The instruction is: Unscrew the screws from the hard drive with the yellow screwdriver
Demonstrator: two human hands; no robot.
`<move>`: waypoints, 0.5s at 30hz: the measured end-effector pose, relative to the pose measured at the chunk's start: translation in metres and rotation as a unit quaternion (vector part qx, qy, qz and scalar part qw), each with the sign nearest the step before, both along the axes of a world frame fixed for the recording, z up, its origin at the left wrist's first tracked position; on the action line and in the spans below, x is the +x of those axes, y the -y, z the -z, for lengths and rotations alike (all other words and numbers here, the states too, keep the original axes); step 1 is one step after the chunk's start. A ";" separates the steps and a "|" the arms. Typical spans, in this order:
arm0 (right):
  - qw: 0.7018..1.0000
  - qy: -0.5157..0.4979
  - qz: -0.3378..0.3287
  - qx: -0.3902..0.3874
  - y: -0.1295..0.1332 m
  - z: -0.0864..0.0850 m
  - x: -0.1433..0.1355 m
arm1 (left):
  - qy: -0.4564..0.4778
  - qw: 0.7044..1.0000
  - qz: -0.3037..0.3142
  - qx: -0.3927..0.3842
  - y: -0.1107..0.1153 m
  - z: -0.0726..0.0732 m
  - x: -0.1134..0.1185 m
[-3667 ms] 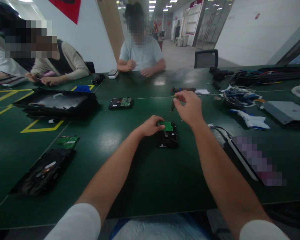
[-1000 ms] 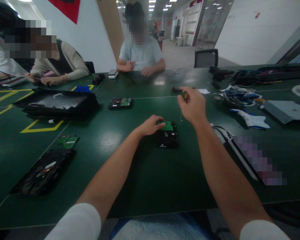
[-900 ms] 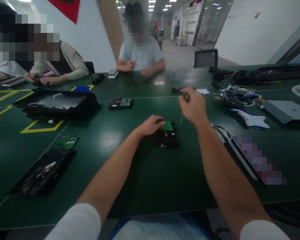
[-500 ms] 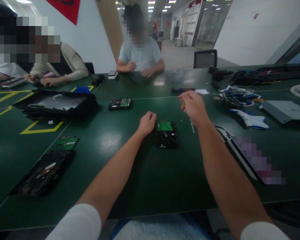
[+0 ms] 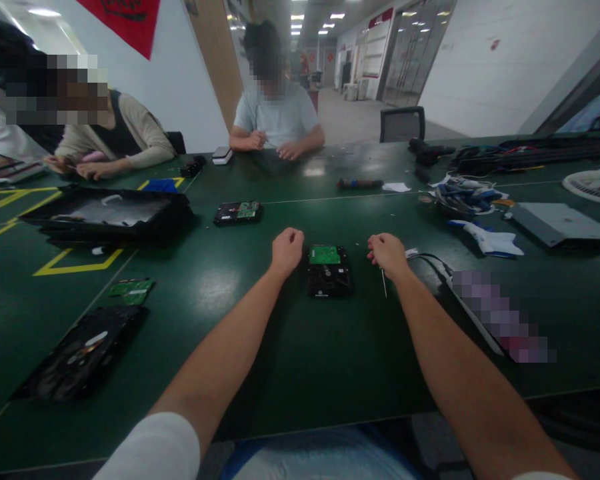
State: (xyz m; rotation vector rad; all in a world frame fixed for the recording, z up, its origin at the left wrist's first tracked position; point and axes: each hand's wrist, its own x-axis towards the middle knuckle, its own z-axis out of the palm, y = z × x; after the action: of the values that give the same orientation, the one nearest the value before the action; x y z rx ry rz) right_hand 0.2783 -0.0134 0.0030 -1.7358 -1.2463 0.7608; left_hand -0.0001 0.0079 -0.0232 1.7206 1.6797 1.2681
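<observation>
A black hard drive [image 5: 325,283] with a green circuit board on its far half lies flat on the table before me. Just left of it is my left hand [image 5: 287,252], its fingers curled closed; whatever they may hold is hidden. To the right of the drive, my right hand [image 5: 391,256] is closed around a screwdriver [image 5: 385,283]. The thin shaft points down toward me from below the fingers, apart from the drive, and the handle is mostly covered by the hand. A tiny light-coloured piece [image 5: 357,245] lies between the drive and my right hand.
At left lie a dark opened drive [image 5: 80,357] and a loose green board [image 5: 133,291]. Beyond are a black tray [image 5: 180,217] and another drive [image 5: 237,213]. A power strip [image 5: 473,313], a glove [image 5: 490,240] and a grey metal box [image 5: 560,223] occupy the right. Two co-workers sit opposite.
My right hand has come down and nearer to me with the screwdriver, beside the drive. My left hand has drawn slightly away from the drive's left edge. The view has shifted a little.
</observation>
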 end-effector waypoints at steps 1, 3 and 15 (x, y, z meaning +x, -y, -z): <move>1.000 0.018 -0.004 0.001 0.002 0.003 0.002 | 0.001 1.000 0.008 0.002 0.000 0.000 0.000; 0.989 0.135 -0.042 0.039 0.003 0.005 0.003 | 0.009 1.000 0.023 0.009 0.001 0.001 0.001; 0.944 0.319 -0.067 0.057 -0.008 0.008 -0.004 | 0.044 0.999 0.016 -0.016 0.004 -0.004 0.003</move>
State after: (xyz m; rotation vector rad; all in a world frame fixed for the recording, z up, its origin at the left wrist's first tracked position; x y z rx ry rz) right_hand 0.2744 -0.0052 -0.0054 -1.8799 -1.8114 0.1776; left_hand 0.0028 0.0038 -0.0193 1.6426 1.6071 1.2755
